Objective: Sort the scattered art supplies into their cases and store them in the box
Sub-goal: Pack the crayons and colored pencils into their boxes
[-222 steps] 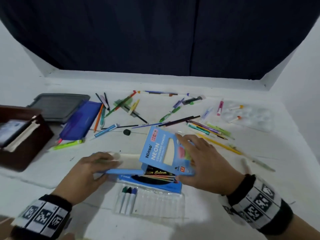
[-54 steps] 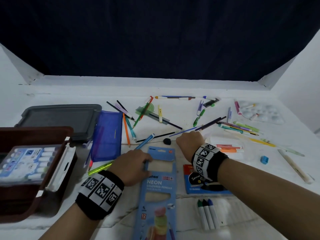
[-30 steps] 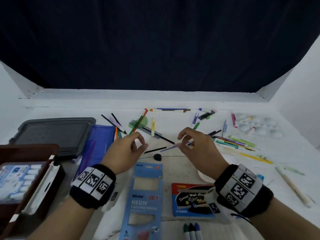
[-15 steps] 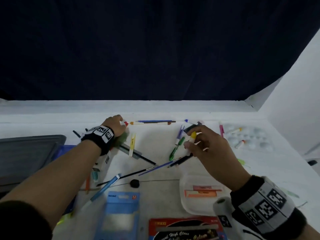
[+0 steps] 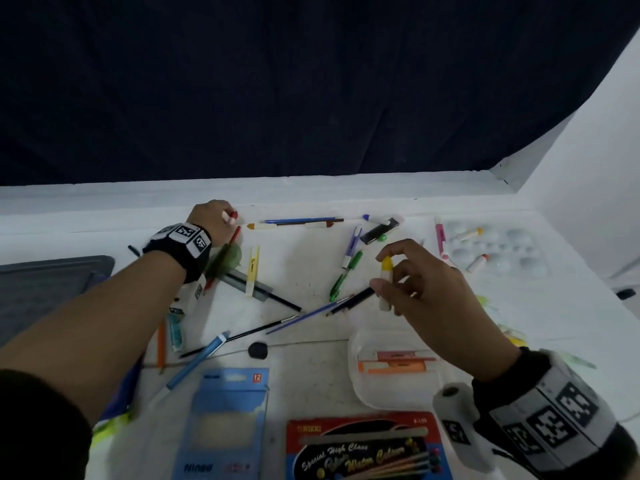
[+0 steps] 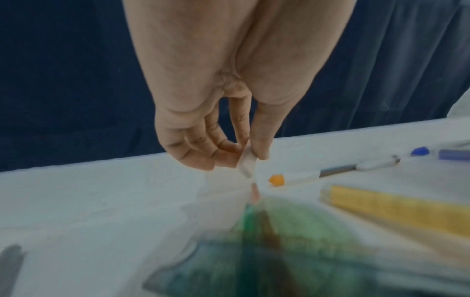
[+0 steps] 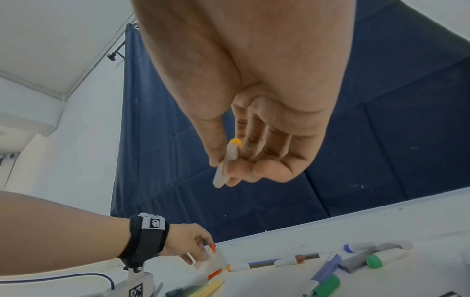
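Near the table's back edge, my left hand (image 5: pixel 227 216) pinches a small white tube with a red cap (image 5: pixel 231 215). The left wrist view shows thumb and forefinger closed on that tube (image 6: pixel 246 161), tilted just above the table. My right hand (image 5: pixel 384 271) is raised over the middle of the table. It holds a white tube with a yellow cap (image 5: pixel 386 280) between thumb and fingers, and the same tube (image 7: pixel 227 162) shows in the right wrist view. Pens, brushes and markers lie scattered between the hands.
A clear plastic case (image 5: pixel 360 386) with orange and pink sticks lies below my right hand. A blue pencil box (image 5: pixel 225 420) and a water colour box (image 5: pixel 363 448) sit at the front. A paint palette (image 5: pixel 502 251) is back right, a grey lid (image 5: pixel 52 282) at the left.
Both hands have reached from near the pencil box toward the back of the table. The right one took up the yellow-capped tube; the left one closed on the red-capped tube.
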The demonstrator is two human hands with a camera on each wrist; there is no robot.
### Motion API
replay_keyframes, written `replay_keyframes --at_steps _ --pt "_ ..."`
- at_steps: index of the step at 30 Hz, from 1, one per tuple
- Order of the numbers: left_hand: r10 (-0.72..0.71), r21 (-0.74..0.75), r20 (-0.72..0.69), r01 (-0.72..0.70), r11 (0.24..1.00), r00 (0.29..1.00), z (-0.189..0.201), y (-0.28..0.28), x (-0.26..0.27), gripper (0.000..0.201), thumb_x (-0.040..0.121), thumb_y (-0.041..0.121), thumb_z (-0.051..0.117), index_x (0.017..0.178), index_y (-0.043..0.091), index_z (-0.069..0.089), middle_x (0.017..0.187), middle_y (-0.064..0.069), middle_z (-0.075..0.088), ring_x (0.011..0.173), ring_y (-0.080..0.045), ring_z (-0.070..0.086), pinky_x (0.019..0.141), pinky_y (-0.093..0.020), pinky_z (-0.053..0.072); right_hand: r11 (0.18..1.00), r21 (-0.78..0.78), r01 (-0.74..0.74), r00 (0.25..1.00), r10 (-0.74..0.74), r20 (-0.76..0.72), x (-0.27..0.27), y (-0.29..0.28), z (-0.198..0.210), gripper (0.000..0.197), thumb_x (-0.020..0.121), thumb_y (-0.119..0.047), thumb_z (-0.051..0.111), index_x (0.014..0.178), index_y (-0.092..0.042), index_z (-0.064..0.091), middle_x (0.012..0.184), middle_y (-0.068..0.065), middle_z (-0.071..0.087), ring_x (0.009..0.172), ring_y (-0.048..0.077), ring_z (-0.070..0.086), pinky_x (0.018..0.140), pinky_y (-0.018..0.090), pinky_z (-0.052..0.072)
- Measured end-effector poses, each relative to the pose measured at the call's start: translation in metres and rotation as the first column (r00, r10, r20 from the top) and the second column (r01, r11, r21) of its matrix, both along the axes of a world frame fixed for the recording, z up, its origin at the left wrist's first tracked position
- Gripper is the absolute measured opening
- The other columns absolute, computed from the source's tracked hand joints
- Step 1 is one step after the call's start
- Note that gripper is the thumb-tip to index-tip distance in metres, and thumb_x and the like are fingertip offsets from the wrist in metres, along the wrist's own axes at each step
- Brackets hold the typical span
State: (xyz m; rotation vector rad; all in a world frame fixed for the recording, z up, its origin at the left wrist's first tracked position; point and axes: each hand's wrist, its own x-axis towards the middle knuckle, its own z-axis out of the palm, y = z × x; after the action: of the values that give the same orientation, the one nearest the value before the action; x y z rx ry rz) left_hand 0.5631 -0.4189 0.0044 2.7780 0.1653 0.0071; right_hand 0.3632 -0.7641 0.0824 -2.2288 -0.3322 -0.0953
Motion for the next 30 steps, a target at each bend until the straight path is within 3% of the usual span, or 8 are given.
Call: replay_keyframes --at_steps 2,7,12,15,17,19,22,30 --pt "-0.018 -0.079 0.102 0.026 0.997 0.995 0.021 -0.005 -0.025 0.014 0.093 0.017 0.064 0.107 0.019 0.063 0.106 -0.008 0.067 0.098 -0.029 0.061 0.083 -0.029 0.043 0.999 0.033 0.001 1.000 -0.001 -0.002 -0.007 -0.001 0.001 0.016 0.095 -0.020 0.064 0.106 -0.025 0.055 0.070 -0.001 0.070 0.059 0.009 0.066 0.059 0.016 0.051" --pt "-0.065 -0.338 0.345 0.189 0.922 0.936 0.071 -0.026 -0.136 0.022 0.089 0.020 0.071 0.106 0.030 0.063 0.090 0.000 0.068 0.079 -0.019 0.068 0.076 -0.029 0.052 0.997 0.069 -0.039 0.999 0.041 -0.024 -0.030 -0.001 0.001 0.006 0.099 -0.019 0.056 0.105 -0.021 0.056 0.073 0.003 0.069 0.058 0.017 0.065 0.063 0.033 0.056" --pt "-0.160 -0.657 0.289 0.318 0.683 0.944 0.079 -0.051 -0.259 0.033 0.078 0.013 0.081 0.106 0.024 0.067 0.081 -0.009 0.069 0.071 -0.030 0.069 0.070 -0.034 0.055 0.996 0.003 -0.094 0.991 0.094 -0.093 -0.081 -0.004 -0.013 0.005 0.098 -0.028 0.057 0.101 -0.024 0.059 0.065 0.003 0.064 0.054 0.017 0.059 0.056 0.033 0.049" --pt "-0.194 -0.756 0.196 0.274 0.595 0.961 0.066 -0.065 -0.305 0.030 0.076 0.014 0.081 0.102 0.022 0.069 0.081 -0.005 0.072 0.072 -0.022 0.073 0.068 -0.027 0.057 0.996 -0.011 -0.088 0.984 0.085 -0.159 -0.112 -0.002 -0.028 0.008 0.095 -0.034 0.062 0.097 -0.026 0.060 0.062 0.002 0.062 0.051 0.014 0.057 0.054 0.029 0.046" --pt "-0.248 -0.770 0.134 0.259 0.583 0.959 0.054 -0.073 -0.326 0.027 0.078 0.019 0.080 0.103 0.022 0.070 0.083 -0.003 0.074 0.074 -0.018 0.074 0.071 -0.031 0.060 0.996 -0.015 -0.087 0.974 0.082 -0.210 -0.126 -0.001 -0.040 0.011 0.094 -0.036 0.062 0.097 -0.026 0.060 0.062 0.002 0.062 0.051 0.011 0.056 0.054 0.025 0.046" --pt "-0.273 -0.788 0.102 0.246 0.565 0.957 0.043 -0.080 -0.343 0.024 0.079 0.023 0.078 0.102 0.022 0.071 0.083 -0.001 0.076 0.075 -0.017 0.075 0.075 -0.037 0.061 0.997 0.004 -0.081 0.963 0.080 -0.258 -0.139 0.000 -0.048 0.011 0.094 -0.036 0.062 0.097 -0.025 0.061 0.063 0.004 0.064 0.054 0.016 0.060 0.054 0.029 0.049" --pt "-0.287 -0.808 0.070 0.223 0.546 0.955 0.034 -0.089 -0.362 0.021 0.079 0.024 0.079 0.098 0.020 0.071 0.082 0.000 0.076 0.075 -0.016 0.075 0.077 -0.033 0.060 0.997 0.026 -0.072 0.955 0.076 -0.286 -0.156 0.000 -0.056 0.007 0.095 -0.031 0.063 0.097 -0.024 0.061 0.064 0.006 0.065 0.056 0.023 0.063 0.054 0.039 0.053" --pt "-0.323 -0.752 0.040 0.241 0.614 0.946 0.015 -0.128 -0.409 0.019 0.081 0.021 0.081 0.096 0.021 0.069 0.078 0.002 0.075 0.069 -0.008 0.073 0.071 -0.022 0.058 0.984 0.053 -0.171 0.898 0.178 -0.401 -0.172 -0.008 -0.078 0.005 0.097 -0.019 0.062 0.099 -0.016 0.061 0.071 0.010 0.067 0.061 0.022 0.068 0.060 0.041 0.059"
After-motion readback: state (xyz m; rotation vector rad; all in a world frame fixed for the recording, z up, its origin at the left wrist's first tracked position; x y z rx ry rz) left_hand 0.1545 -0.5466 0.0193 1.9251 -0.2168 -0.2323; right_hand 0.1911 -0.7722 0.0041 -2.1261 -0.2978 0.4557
